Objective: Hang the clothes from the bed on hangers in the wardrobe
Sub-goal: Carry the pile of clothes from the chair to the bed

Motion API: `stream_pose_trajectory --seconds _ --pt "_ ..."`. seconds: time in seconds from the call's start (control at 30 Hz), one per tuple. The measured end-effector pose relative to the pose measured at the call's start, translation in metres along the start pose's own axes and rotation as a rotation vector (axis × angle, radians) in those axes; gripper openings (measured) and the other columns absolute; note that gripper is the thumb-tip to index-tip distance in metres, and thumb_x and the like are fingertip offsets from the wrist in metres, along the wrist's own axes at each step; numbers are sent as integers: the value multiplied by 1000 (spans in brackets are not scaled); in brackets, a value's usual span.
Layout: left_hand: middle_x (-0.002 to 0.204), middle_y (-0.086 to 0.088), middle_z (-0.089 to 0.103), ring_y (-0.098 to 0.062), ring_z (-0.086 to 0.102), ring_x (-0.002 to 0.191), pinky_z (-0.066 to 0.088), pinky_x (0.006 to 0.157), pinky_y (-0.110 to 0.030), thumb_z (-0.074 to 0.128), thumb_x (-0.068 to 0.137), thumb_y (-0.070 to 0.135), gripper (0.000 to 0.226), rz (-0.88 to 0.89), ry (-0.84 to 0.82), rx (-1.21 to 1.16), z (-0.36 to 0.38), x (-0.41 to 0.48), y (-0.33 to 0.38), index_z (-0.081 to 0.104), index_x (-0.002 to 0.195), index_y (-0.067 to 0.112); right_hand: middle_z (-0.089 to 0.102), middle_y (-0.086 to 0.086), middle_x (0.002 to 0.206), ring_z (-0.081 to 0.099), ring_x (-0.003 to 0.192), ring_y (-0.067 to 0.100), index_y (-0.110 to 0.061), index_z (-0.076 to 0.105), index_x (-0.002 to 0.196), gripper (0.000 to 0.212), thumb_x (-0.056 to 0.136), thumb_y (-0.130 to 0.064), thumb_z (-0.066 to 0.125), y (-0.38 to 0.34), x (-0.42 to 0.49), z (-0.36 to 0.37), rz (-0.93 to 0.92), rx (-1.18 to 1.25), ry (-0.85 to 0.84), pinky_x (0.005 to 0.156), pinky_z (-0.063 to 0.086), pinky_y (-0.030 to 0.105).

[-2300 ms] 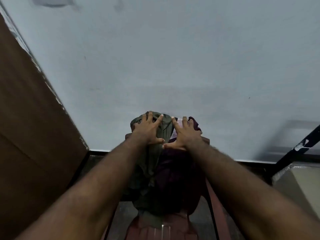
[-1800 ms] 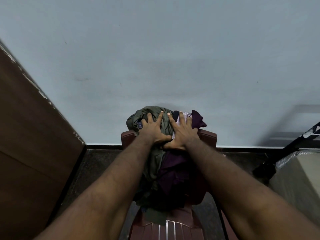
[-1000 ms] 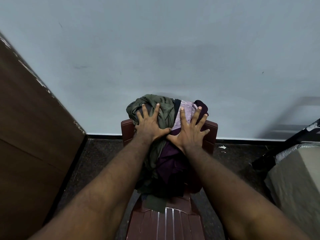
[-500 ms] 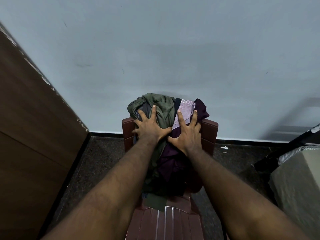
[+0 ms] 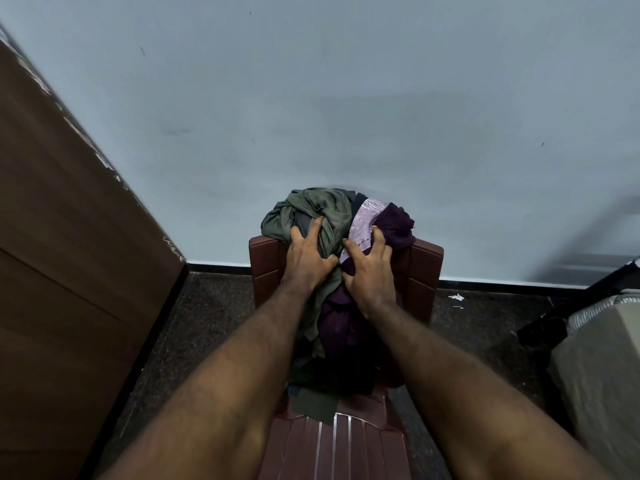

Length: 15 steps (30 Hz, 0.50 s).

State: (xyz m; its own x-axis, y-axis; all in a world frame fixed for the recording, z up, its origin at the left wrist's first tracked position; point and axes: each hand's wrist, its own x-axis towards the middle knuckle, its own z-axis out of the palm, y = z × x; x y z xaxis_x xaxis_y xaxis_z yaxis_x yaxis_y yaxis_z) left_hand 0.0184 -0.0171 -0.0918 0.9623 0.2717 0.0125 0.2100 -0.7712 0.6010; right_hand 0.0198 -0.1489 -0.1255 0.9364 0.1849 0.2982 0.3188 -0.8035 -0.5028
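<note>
Here the clothes [image 5: 337, 327] lie heaped over the back of a ribbed maroon plastic chair [image 5: 424, 261]: soft, light and limp, likely to tangle unless we gather thick bunches. Our left hand [image 5: 306, 263] digs curled fingers [image 5: 316, 227] into the olive garment [image 5: 311, 206], and our right hand [image 5: 369, 271] into the lilac patterned cloth [image 5: 367, 216] beside dark purple fabric [image 5: 394, 221].

Left hand [image 5: 308, 259], right hand [image 5: 370, 271], fingers [image 5: 316, 226] gripping clothes [image 5: 313, 202]

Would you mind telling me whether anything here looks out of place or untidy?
The clothes sit in a crumpled heap on a plastic chair, spilling over its backrest; small white scraps litter the floor beside the wall.
</note>
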Motion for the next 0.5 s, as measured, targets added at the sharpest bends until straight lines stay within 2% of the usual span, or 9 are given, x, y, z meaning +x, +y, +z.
stream_pose_trajectory --seconds 0.13,0.2,0.3,0.5 --pt "132 -18 35 -39 53 114 44 99 -34 71 77 24 77 -11 6 -72 -6 -4 5 37 146 28 33 23 148 44 118 41 -19 67 118 41 79 -23 77 -5 -3 -3 -24 20 42 82 53 44" --pt "129 -18 38 -38 54 113 44 98 -34 71 78 22 73 -11 19 -101 -13 -6 12 41 144 26 34 22 148 45 119 40 -17 67 114 39 77 -17 78 -10 -3 -10 -47 23 46 80 54 43" --pt "126 -17 42 -35 51 116 42 99 -33 69 78 17 68 -12 51 -157 -24 -11 25 46 142 22 34 21 149 44 121 39 -16 68 113 39 75 -9 75 -20 0 -24 -73 -2 48 81 55 43" --pt "123 -15 47 -30 50 117 40 100 -28 68 75 13 63 9 133 -281 -58 -22 63 54 136 20 33 23 149 42 127 41 -14 67 117 41 77 -12 73 -35 4 -69 -104 10 132 91 50 46"
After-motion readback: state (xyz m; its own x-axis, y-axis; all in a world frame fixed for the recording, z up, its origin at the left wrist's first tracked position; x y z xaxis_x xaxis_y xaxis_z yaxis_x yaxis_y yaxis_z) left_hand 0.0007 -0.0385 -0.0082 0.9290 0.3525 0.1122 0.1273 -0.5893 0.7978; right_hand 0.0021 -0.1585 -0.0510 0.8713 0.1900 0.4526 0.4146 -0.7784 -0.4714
